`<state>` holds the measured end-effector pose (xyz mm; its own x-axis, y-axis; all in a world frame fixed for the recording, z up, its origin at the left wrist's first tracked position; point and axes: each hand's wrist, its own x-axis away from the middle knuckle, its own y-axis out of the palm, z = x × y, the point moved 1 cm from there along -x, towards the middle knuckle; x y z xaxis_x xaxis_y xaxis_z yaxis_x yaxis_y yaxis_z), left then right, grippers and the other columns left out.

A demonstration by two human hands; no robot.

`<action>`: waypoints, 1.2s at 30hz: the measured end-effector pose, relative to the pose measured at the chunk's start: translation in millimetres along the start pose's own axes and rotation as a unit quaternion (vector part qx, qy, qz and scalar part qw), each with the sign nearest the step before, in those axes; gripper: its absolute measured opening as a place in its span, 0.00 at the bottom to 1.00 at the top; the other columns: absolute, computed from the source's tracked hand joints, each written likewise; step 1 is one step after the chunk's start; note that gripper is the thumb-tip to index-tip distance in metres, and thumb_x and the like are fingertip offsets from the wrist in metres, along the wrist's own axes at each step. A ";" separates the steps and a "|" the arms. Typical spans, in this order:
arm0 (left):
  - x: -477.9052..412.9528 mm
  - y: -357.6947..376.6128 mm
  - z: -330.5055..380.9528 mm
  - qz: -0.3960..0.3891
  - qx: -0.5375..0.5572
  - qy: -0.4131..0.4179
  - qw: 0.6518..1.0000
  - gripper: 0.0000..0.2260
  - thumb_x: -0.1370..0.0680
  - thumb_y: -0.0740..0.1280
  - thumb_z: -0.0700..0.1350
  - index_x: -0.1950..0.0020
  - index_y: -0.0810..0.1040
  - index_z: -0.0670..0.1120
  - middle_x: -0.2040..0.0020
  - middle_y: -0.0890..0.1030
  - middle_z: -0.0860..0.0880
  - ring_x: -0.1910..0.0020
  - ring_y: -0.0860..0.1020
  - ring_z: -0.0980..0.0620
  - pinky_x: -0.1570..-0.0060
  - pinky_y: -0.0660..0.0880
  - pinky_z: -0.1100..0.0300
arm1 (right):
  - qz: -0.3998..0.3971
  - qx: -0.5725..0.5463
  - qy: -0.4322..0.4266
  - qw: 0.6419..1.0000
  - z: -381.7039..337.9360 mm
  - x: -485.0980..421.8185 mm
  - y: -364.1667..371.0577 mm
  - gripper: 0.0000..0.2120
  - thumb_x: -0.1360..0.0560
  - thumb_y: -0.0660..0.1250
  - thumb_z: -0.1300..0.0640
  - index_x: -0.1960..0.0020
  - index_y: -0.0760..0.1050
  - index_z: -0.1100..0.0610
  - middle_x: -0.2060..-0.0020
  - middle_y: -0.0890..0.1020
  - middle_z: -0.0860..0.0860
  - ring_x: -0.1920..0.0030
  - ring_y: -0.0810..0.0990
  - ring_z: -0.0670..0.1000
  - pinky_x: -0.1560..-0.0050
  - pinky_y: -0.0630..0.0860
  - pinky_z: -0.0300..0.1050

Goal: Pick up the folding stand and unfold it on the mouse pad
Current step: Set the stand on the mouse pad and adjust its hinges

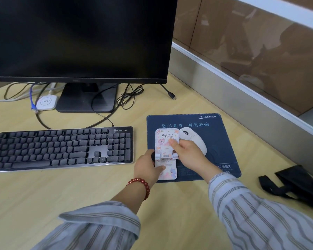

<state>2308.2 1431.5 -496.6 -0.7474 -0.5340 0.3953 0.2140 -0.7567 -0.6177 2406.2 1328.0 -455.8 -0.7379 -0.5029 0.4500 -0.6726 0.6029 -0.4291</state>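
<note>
Gripping hinged, rounded-corner folding stand (166, 152)

folding stand (166, 152) — white, cartoon-printed, opened out | on navy mouse pad (222, 141) — left edge

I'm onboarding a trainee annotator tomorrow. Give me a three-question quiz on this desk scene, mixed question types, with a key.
1. True or false: both hands hold the folding stand.
2. What lies just right of the stand on the mouse pad? A) white mouse B) keyboard C) black bag
3. Which wrist wears the red bead bracelet?

Key: 1 true: left hand on the lower panel, right hand on the upper. 2 A. 3 left.
</note>
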 end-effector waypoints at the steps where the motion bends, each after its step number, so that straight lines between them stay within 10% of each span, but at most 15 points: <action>1: 0.1 1.0 0.2 0.001 0.004 -0.003 1.000 0.25 0.30 0.72 0.44 0.34 0.70 0.47 0.47 0.82 0.45 0.48 0.79 0.46 0.50 0.76 0.56 | 0.002 0.001 -0.004 1.000 0.8 -0.6 0.4 0.37 0.30 0.58 0.33 0.51 0.75 0.70 0.54 0.83 0.65 0.53 0.81 0.65 0.44 0.77 0.63; 10: -2.7 3.0 1.6 0.000 0.002 -0.007 1.000 0.23 0.30 0.72 0.44 0.36 0.70 0.47 0.45 0.82 0.46 0.48 0.80 0.47 0.54 0.75 0.57 | -0.005 -0.001 0.017 1.000 0.8 -5.6 -4.5 0.28 0.24 0.60 0.43 0.51 0.77 0.70 0.67 0.81 0.49 0.65 0.76 0.49 0.49 0.78 0.53; 15: -1.8 1.1 3.2 -0.010 -0.023 -0.001 1.000 0.24 0.29 0.71 0.45 0.35 0.69 0.47 0.45 0.81 0.45 0.48 0.79 0.46 0.53 0.75 0.57 | -0.020 -0.018 0.024 0.999 7.4 -3.4 -4.9 0.31 0.28 0.61 0.36 0.50 0.78 0.66 0.57 0.84 0.59 0.59 0.79 0.51 0.43 0.78 0.59; 19: 0.9 -14.4 5.7 -0.002 -0.042 0.020 0.999 0.26 0.31 0.73 0.48 0.36 0.69 0.47 0.46 0.78 0.46 0.50 0.78 0.47 0.53 0.75 0.56 | -0.057 -0.046 0.000 0.997 4.9 3.2 -12.2 0.14 0.25 0.65 0.47 0.46 0.79 0.55 0.52 0.84 0.47 0.51 0.82 0.47 0.43 0.79 0.47; 28: 5.8 -37.8 16.0 -0.022 -0.018 0.046 0.999 0.16 0.30 0.73 0.52 0.47 0.79 0.47 0.57 0.79 0.54 0.62 0.76 0.58 0.66 0.70 0.69 | -0.087 0.073 -0.019 0.993 13.8 4.9 -18.2 0.14 0.27 0.70 0.58 0.42 0.79 0.58 0.49 0.84 0.54 0.54 0.82 0.48 0.55 0.79 0.39; 36: 6.0 -36.8 15.6 -0.122 0.216 -0.078 0.966 0.19 0.28 0.72 0.47 0.40 0.76 0.41 0.52 0.81 0.45 0.60 0.81 0.50 0.51 0.81 0.58 | -0.097 0.031 0.009 0.995 15.4 7.0 -20.8 0.13 0.24 0.65 0.52 0.42 0.77 0.56 0.51 0.82 0.51 0.58 0.81 0.46 0.62 0.75 0.32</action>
<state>2305.7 1450.2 -460.9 -0.7119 -0.3448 0.6118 0.3116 -0.9358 -0.1648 2414.1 1302.4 -455.9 -0.5936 -0.5938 0.5432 -0.8045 0.4566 -0.3799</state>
